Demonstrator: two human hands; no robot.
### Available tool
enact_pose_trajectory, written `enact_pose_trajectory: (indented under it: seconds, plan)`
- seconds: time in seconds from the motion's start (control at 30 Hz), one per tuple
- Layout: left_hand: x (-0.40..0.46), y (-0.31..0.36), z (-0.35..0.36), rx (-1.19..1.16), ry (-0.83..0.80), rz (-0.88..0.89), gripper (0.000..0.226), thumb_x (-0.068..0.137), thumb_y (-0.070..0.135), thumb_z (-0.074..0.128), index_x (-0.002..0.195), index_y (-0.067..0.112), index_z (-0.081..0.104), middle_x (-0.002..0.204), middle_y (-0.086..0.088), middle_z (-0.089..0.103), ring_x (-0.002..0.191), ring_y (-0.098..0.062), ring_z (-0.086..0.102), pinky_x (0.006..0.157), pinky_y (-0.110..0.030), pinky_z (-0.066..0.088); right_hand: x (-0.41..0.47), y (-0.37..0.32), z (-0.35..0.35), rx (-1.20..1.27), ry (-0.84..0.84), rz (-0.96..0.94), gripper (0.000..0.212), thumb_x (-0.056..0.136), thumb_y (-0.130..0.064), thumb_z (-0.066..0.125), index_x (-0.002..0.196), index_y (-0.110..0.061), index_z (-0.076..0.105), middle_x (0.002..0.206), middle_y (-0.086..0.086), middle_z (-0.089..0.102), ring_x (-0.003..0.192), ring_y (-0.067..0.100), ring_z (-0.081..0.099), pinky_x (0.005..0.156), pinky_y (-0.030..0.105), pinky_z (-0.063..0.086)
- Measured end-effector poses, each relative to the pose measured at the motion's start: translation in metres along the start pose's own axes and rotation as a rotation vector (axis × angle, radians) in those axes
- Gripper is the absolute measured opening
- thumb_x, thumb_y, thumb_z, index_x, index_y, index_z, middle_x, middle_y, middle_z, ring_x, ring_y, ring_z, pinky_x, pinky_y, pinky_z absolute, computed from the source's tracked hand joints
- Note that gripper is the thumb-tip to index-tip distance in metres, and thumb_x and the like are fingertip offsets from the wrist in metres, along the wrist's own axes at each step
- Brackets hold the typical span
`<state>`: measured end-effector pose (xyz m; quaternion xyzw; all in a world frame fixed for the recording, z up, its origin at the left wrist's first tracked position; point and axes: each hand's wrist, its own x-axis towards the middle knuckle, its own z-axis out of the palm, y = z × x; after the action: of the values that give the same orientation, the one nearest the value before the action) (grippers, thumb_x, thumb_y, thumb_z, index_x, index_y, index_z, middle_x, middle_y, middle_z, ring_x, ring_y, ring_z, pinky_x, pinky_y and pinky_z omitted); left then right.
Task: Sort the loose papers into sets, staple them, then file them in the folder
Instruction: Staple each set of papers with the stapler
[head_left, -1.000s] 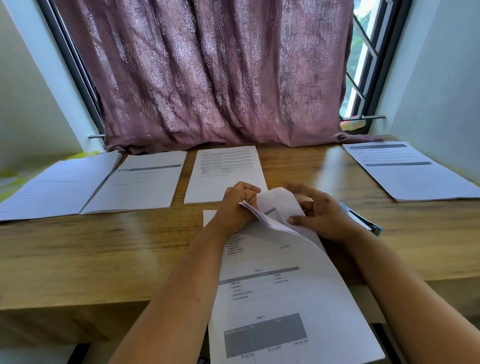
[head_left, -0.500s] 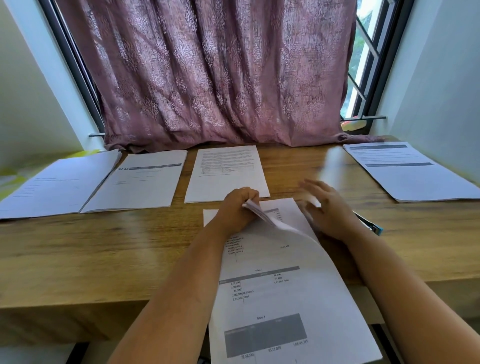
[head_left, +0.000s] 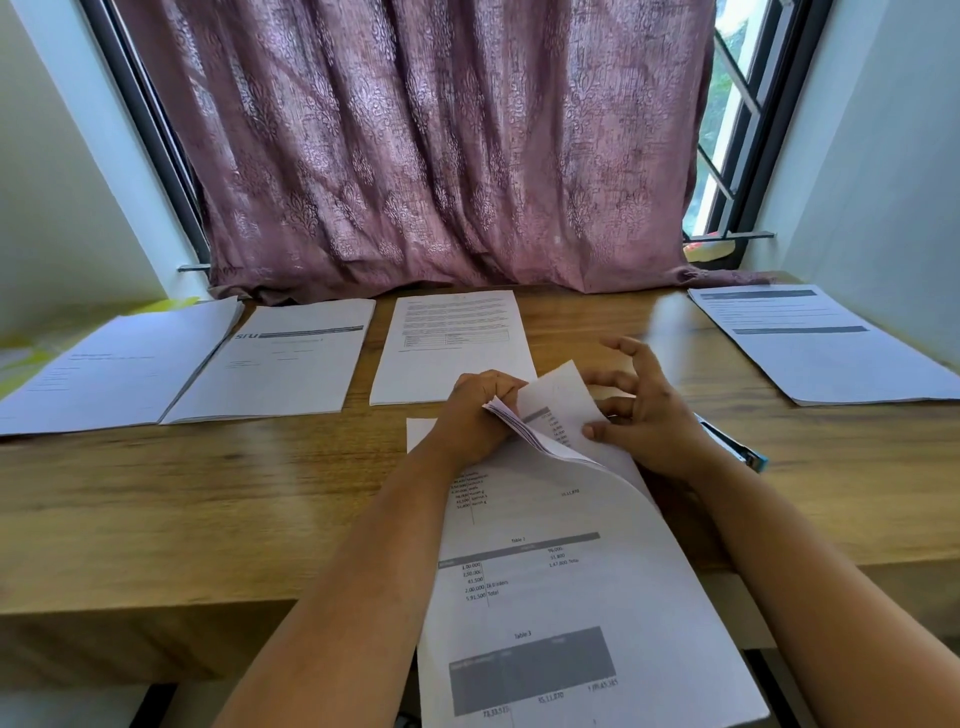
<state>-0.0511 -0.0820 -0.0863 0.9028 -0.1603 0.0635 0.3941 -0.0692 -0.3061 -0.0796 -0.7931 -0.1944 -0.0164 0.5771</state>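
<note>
Nearest the camera, a stack of printed sheets (head_left: 566, 613) lies on the wooden surface (head_left: 208, 499), its near end overhanging the front edge. The top page carries number tables and a dark grey block labelled Table 3.

The left hand (head_left: 475, 415) sits at the far end of this stack, fingers curled, pinching a fanned bundle of upper page corners (head_left: 519, 431) and holding them bent up off the sheets below. The right hand (head_left: 644, 415) is just beside it to the right. Its thumb presses on the exposed lower page (head_left: 566, 395), whose far corner curls upward, while the other fingers are spread and partly crooked above the paper, holding nothing.

Behind the right wrist, a blue-ended object (head_left: 737, 447) lies on the surface; it is mostly hidden and may be a stapler, though this cannot be confirmed.

Farther back, four separate sets of papers lie flat:
- a text page with a small table (head_left: 452, 338), centre, touching the left knuckles' far side
- a set with a grey header bar (head_left: 280, 364), to its left
- a further set (head_left: 119, 369), far left, overlapped at its right edge
- a set with two dark bars (head_left: 821, 348), far right, well apart from the others

A mauve patterned curtain (head_left: 441, 145) hangs behind, covering a dark-framed window (head_left: 737, 140).
</note>
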Motion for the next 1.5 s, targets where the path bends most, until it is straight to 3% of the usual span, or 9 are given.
enact_pose_trajectory:
  seconds: [0.17,0.3,0.43,0.57,0.7,1.07,1.17,1.3,1.5]
  plan:
    - [-0.008,0.005,0.0,-0.071,0.044,-0.017,0.019,0.085,0.003,0.067,0.1,0.012,0.061,0.099,-0.007,0.066,0.094,-0.026,0.063,0.085,-0.038,0.054,0.001,0.001,0.003,0.034,0.008,0.018,0.072,0.082,0.001,0.071,0.137,-0.026,0.032,0.11,0.0,0.067,0.09,0.017,0.071,0.082,0.038,0.057]
    - [-0.009,0.007,0.002,-0.165,0.016,-0.08,0.04,0.089,0.028,0.067,0.12,0.027,0.041,0.113,0.002,0.059,0.098,-0.015,0.06,0.082,-0.029,0.055,-0.001,-0.003,0.008,0.083,0.02,0.14,0.061,0.079,-0.068,0.056,0.125,-0.029,0.049,0.112,0.004,0.067,0.099,0.022,0.065,0.089,0.043,0.054]
    - [-0.006,-0.002,0.014,0.218,0.079,0.014,0.045,0.086,0.04,0.068,0.124,0.029,0.047,0.123,0.005,0.055,0.112,-0.015,0.047,0.096,-0.039,0.046,-0.001,-0.001,0.006,-0.532,0.042,-0.004,0.067,0.084,-0.033,0.073,0.142,-0.023,0.039,0.137,0.001,0.048,0.117,0.018,0.052,0.094,0.026,0.043]
    - [-0.007,0.004,0.014,0.324,0.065,0.14,0.033,0.094,0.034,0.058,0.125,0.023,0.059,0.131,0.003,0.056,0.122,-0.019,0.044,0.104,-0.046,0.04,-0.002,0.0,0.022,-0.871,-0.19,-0.168,0.057,0.1,-0.04,0.043,0.153,-0.028,0.025,0.162,-0.003,0.013,0.148,0.019,0.01,0.118,0.035,0.013]
    - [-0.012,0.008,0.017,0.525,-0.201,-0.037,0.053,0.106,0.035,0.024,0.156,0.023,0.013,0.163,0.001,0.011,0.151,-0.016,0.002,0.121,-0.041,0.0,-0.005,-0.001,0.034,-1.091,-0.421,0.096,0.064,0.1,-0.057,0.014,0.153,-0.031,-0.009,0.161,-0.01,-0.011,0.147,0.008,-0.013,0.12,0.035,-0.006]
    - [-0.031,0.02,0.012,0.773,-0.317,-0.153,0.063,0.103,0.05,0.008,0.156,0.02,-0.006,0.163,0.001,-0.013,0.149,-0.016,-0.016,0.117,-0.049,-0.014,0.022,0.0,0.034,-1.133,-0.251,0.378,0.063,0.1,-0.055,0.011,0.155,-0.027,-0.001,0.162,0.001,-0.008,0.148,0.023,-0.014,0.119,0.051,-0.003]
    - [-0.059,0.032,0.0,0.821,-0.319,-0.207,0.064,0.103,0.051,0.009,0.156,0.02,-0.008,0.163,0.0,-0.012,0.149,-0.017,-0.017,0.116,-0.052,-0.015,0.014,-0.008,0.039,-1.123,-0.086,0.358,0.055,0.101,-0.036,0.021,0.153,-0.017,0.021,0.16,0.01,0.019,0.148,0.03,0.014,0.12,0.047,0.015]
    - [-0.113,0.038,-0.018,0.498,0.057,-0.272,0.077,0.101,0.05,0.036,0.154,0.026,-0.013,0.164,-0.006,0.006,0.151,-0.028,0.004,0.121,-0.049,0.01,-0.007,-0.036,0.036,-1.082,0.184,0.07,0.048,0.092,-0.01,0.04,0.139,-0.011,0.047,0.135,0.014,0.052,0.122,0.033,0.047,0.099,0.039,0.041]
    - [-0.184,0.047,-0.025,0.261,0.368,-0.314,0.039,0.089,0.048,0.063,0.117,0.026,0.046,0.118,0.01,0.051,0.107,-0.011,0.053,0.083,-0.026,0.052,-0.106,-0.055,0.015,-0.963,0.291,0.365,0.025,0.092,-0.029,0.052,0.09,-0.008,0.065,0.083,0.007,0.059,0.087,0.028,0.062,0.072,0.031,0.046]
